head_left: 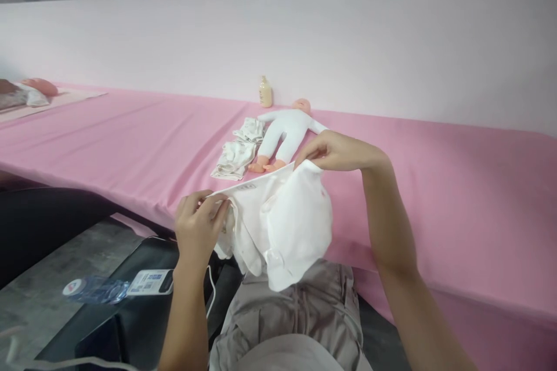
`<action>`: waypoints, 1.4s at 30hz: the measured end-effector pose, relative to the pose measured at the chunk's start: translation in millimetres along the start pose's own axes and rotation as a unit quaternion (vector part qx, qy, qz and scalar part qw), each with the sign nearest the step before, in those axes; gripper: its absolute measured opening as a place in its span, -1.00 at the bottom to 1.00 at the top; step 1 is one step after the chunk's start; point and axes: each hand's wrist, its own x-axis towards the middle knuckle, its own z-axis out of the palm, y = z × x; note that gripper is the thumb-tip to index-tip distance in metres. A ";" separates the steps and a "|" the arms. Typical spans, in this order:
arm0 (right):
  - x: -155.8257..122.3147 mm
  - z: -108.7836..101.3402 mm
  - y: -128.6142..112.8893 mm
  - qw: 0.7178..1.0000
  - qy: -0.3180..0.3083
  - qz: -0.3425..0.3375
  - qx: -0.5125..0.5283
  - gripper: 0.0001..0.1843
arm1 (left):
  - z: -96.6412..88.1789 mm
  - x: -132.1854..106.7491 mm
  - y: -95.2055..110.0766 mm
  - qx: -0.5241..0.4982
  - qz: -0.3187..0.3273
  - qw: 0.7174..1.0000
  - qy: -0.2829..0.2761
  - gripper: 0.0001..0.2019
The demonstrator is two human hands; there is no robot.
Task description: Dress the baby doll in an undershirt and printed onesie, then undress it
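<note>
A white baby garment (296,226) hangs above my lap, its upper edge stretched between my two hands. My left hand (200,217) pinches the left end of that edge, where the cloth folds over. At the other end, my right hand (328,151) grips the edge between thumb and fingers, a little higher than the left. Whether the garment is a top or trousers is hard to make out. Just beyond it a baby doll (287,127) in white lies on its back, feet toward me. Beside the doll's legs lie folded white baby clothes (237,156).
A pink cloth (456,197) covers the long table. A cream bottle (265,93) stands by the wall behind the doll. Another doll (39,88) lies far left. At lower left, a black seat holds a water bottle (98,288), a labelled card (150,282) and a dark phone-like object (100,343).
</note>
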 end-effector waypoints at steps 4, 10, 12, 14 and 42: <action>1.6 0.1 -0.7 0.991 0.052 -0.102 0.073 -0.76 | -5.8 7.4 8.1 -0.140 -0.045 0.988 -0.041 -0.91; -8.5 8.3 -5.8 0.969 0.040 -0.171 0.175 -0.36 | -22.4 24.9 29.5 -0.725 0.087 0.677 -0.096 -0.76; -18.3 10.9 -15.9 0.985 0.048 -0.116 0.114 -0.34 | -28.8 31.9 36.1 -0.798 0.203 0.545 -0.160 -0.78; -27.3 12.2 -29.8 0.992 0.029 -0.108 0.050 -0.36 | -36.4 36.3 43.7 -0.770 0.199 0.588 -0.147 -0.81; -8.8 45.6 -45.7 0.893 0.124 0.035 -0.432 -0.87 | -42.0 83.5 82.3 -0.101 0.119 0.970 -0.188 -0.84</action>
